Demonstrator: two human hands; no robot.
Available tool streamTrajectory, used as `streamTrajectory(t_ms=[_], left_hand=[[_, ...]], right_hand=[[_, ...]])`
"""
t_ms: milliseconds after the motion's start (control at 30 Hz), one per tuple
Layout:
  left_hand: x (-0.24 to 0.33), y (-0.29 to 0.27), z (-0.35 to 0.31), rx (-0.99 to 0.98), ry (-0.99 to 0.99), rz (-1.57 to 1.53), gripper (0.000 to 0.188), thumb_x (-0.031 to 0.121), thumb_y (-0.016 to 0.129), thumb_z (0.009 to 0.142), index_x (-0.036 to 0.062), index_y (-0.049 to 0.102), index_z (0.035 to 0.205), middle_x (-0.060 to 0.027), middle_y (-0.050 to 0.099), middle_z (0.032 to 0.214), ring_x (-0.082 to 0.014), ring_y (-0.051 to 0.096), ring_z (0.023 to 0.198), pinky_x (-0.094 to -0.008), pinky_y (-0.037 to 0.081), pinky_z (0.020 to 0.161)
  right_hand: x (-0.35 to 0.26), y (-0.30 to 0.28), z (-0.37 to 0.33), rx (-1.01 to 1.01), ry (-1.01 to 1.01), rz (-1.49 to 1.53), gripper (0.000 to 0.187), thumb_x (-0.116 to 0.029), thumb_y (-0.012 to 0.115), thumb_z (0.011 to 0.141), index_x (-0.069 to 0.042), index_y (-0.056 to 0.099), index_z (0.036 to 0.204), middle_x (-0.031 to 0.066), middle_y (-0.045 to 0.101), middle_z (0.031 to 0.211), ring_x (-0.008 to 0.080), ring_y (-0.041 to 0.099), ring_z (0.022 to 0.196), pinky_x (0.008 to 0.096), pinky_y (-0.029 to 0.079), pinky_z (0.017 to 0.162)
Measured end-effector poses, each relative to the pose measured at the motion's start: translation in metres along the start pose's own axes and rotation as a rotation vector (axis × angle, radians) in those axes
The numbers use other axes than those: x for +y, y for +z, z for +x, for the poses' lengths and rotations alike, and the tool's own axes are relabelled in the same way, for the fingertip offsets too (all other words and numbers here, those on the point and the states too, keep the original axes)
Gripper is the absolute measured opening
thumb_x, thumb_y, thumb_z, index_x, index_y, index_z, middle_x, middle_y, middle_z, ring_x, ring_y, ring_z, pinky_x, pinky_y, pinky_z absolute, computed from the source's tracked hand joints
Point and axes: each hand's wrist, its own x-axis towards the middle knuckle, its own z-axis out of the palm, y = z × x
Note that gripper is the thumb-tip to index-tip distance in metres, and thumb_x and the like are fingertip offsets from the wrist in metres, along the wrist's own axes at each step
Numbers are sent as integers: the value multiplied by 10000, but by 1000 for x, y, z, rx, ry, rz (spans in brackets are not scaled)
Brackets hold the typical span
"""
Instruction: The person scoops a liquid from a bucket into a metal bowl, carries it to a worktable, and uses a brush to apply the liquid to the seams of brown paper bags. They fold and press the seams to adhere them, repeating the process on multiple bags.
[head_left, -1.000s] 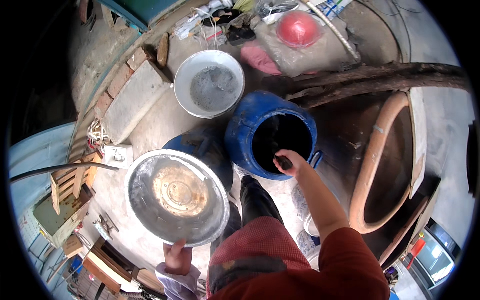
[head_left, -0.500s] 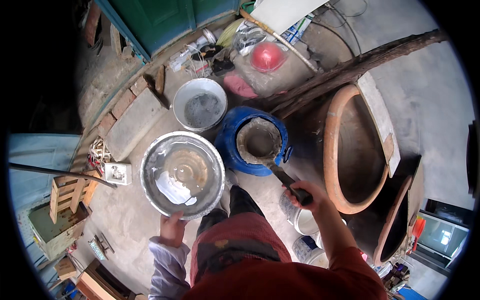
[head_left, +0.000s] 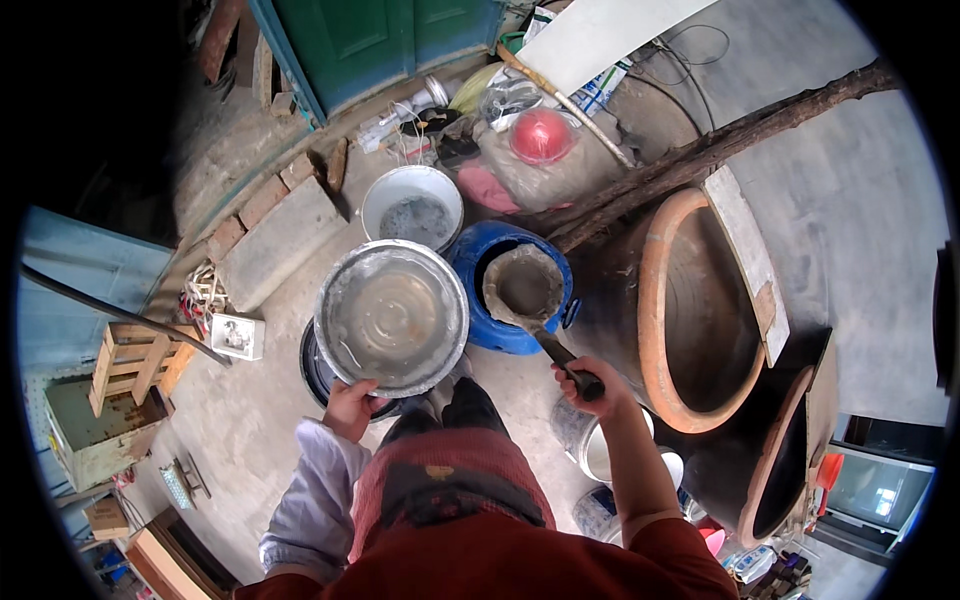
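Note:
My left hand (head_left: 350, 406) grips the near rim of a wide silver metal basin (head_left: 392, 318), wet inside, with cloudy residue on its bottom. The basin overlaps a dark round container (head_left: 318, 368) on the floor, which it mostly hides. My right hand (head_left: 592, 388) is closed round the dark handle of a ladle (head_left: 523, 285) with a rough, grey-crusted bowl. That bowl is over the mouth of a blue plastic barrel (head_left: 505, 337); what it contains is hard to make out. Just behind the basin stands a white bucket (head_left: 412, 208) with greyish, foamy liquid.
At right, a big clay vat (head_left: 655, 300) carries a board (head_left: 748, 260) on its rim. A rough log (head_left: 700, 150) slants behind it. Several white pails (head_left: 600, 450) stand below my right forearm. A concrete block (head_left: 280, 245) lies at left, and a red bowl (head_left: 541, 135) at the back.
My left hand has moved the basin right, toward the blue barrel, uncovering part of the dark container beneath. The bright reflection in the basin is gone. The ladle stays over the barrel's mouth.

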Motion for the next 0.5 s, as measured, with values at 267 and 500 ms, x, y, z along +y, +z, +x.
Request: streamTrajectory(t_ms=[267,500], left_hand=[[-26,6,50,-62,-44,-19,346,-17,541,823,-31,537,1168,-142,650,1033,-255,670,850,-319,588,660],[-39,39,77,-71,-84,88,314,-9,548,821,-69,551,1129,-154,652,995,-262,671,844,-320,590,662]], right_hand=[[25,50,-111,123,-262,-335,327,-99,567,780,51,494,1061,121,578,799,180,550,560,263,446,505],[51,101,-173,99,-395,-556,504,-36,598,719,32,444,1193,60,540,770,137,527,524,249,418,485]])
